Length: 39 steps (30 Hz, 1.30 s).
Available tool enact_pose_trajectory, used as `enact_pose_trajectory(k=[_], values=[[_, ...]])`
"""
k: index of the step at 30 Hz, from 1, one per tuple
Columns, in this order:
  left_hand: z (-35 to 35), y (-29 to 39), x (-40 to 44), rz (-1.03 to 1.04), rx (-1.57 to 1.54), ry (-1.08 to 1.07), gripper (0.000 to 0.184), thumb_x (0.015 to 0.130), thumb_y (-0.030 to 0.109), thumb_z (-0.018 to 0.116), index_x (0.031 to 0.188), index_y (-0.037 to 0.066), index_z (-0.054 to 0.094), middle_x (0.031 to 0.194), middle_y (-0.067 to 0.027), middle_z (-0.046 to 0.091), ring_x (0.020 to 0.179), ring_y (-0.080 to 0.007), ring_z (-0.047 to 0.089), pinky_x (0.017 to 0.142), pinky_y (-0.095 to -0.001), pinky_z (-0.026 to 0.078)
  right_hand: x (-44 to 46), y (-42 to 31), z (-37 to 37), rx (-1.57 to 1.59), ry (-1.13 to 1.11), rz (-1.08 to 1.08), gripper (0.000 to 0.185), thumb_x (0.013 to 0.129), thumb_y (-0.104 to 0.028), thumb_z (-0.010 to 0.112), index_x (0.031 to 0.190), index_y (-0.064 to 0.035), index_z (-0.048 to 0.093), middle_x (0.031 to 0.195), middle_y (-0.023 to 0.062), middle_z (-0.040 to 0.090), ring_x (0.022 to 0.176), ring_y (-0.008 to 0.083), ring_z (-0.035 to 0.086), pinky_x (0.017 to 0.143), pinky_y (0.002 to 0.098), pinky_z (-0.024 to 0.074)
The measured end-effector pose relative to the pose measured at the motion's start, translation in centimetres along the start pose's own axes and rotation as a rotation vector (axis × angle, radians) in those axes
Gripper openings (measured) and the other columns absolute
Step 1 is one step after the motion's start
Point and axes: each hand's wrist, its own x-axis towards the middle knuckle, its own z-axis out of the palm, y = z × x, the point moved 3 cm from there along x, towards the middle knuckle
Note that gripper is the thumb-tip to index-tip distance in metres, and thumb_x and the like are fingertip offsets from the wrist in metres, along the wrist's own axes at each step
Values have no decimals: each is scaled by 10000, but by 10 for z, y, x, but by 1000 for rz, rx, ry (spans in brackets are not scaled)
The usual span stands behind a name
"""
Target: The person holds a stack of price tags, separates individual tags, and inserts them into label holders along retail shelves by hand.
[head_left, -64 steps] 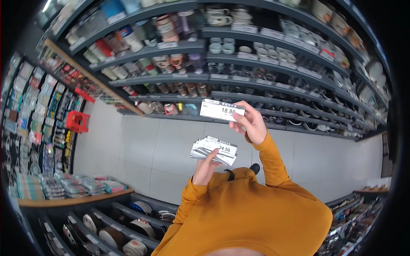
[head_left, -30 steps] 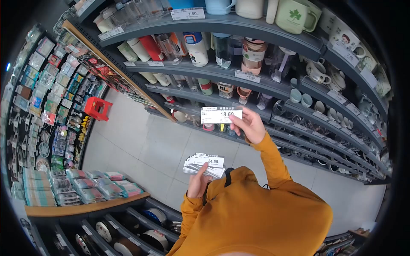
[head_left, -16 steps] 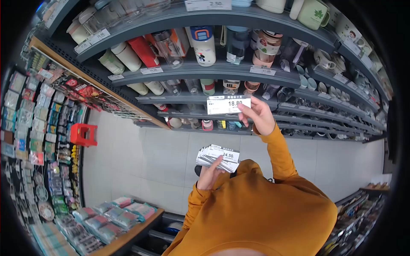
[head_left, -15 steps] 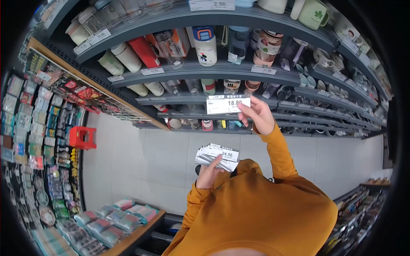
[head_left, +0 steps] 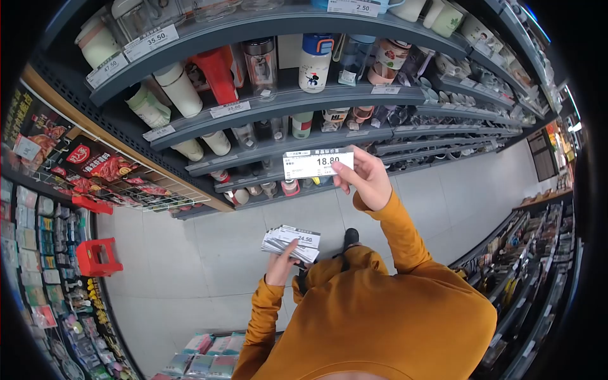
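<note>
In a shop aisle, before a dark grey shelf rack [head_left: 253,22], a person in a mustard sweatshirt [head_left: 373,316] holds printed price cards in both hands. The right hand [head_left: 372,180] pinches the right end of a single price card [head_left: 309,166] marked 18.80, thumb laid over its face and the other fingers curled behind; the card is held in the air, face up towards the head, in front of the lower shelves. The left hand [head_left: 278,269], lower and nearer the body, grips a fanned stack of price cards [head_left: 278,244], its thumb pressing on the front and a card reading 24.50 on top. The single card and the stack are apart.

The rack carries drinking vessels in rows. On the second visible tier stand a white bottle with a blue lid [head_left: 315,66], a glass bottle with a dark cap [head_left: 260,66], a white flask [head_left: 180,92] and a green-patterned cup [head_left: 147,104], beside a red box-like item [head_left: 217,75]; whether the vessels hold anything cannot be told. To the left, a wire rack [head_left: 161,204] holds red food packets [head_left: 88,161], and a red stool [head_left: 98,256] stands on the tiled floor [head_left: 171,259].
</note>
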Motion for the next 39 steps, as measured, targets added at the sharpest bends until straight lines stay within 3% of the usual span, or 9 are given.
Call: enact_pose_trajectory(k=[13, 17, 19, 26, 31, 33, 35, 39], values=[[-17, 21, -7, 34, -78, 33, 261, 874, 132, 646, 1106, 78, 538, 963, -12, 613, 758, -86, 579, 548, -220, 401, -23, -10, 16, -59, 81, -29, 172, 913, -126, 608, 1041, -15, 579, 764, 16, 615, 608, 32, 508, 533, 183, 402], [-18, 16, -10, 57, -38, 35, 270, 877, 129, 627, 1122, 71, 528, 976, -19, 609, 801, -112, 597, 578, -230, 441, -43, -17, -1, -36, 109, -51, 174, 913, -123, 606, 1045, -13, 578, 770, 19, 617, 612, 32, 511, 535, 182, 405], [-4, 13, -14, 86, -27, 7, 303, 888, 118, 600, 1173, 56, 517, 1059, -46, 613, 833, -130, 610, 600, -238, 469, -56, -20, -13, -22, 119, -71, 176, 913, -122, 605, 1049, -13, 578, 773, 19, 618, 614, 33, 512, 538, 182, 406], [70, -41, -23, 53, 72, -132, 361, 898, 99, 555, 1249, 42, 492, 1206, -77, 590, 949, -169, 610, 676, -274, 469, -133, -32, -92, 34, 196, -112, 162, 922, -88, 573, 1048, 13, 558, 786, 38, 600, 638, 66, 530, 555, 207, 423], [175, -119, -38, -65, 195, -298, 399, 877, 84, 524, 1266, 28, 455, 1252, -139, 568, 1068, -210, 598, 715, -271, 472, -238, -18, -188, 45, 328, -166, 173, 909, -94, 601, 1029, 17, 545, 767, 30, 604, 651, 68, 550, 568, 218, 433], [207, -174, -31, -152, 190, -402, 412, 878, 93, 515, 1271, -7, 442, 1241, -159, 563, 1098, -251, 587, 868, -363, 502, -289, -8, -231, 35, 417, -164, 161, 944, -126, 546, 1014, 19, 535, 763, 56, 611, 628, 85, 549, 567, 222, 434], [258, -221, -41, -231, 230, -441, 414, 890, 110, 511, 1279, -11, 435, 1231, -159, 565, 1104, -260, 581, 876, -387, 499, -345, 3, -273, 39, 521, -162, 178, 969, -156, 503, 1005, 15, 532, 762, 70, 616, 614, 96, 550, 566, 224, 438], [355, -300, -64, -459, 335, -669, 386, 921, 148, 503, 1280, 15, 453, 1227, -143, 573, 1072, -213, 599, 813, -313, 509, -455, 16, -338, 44, 858, -153, 236, 997, -200, 439, 997, 17, 530, 758, 90, 621, 599, 112, 558, 575, 232, 462]])
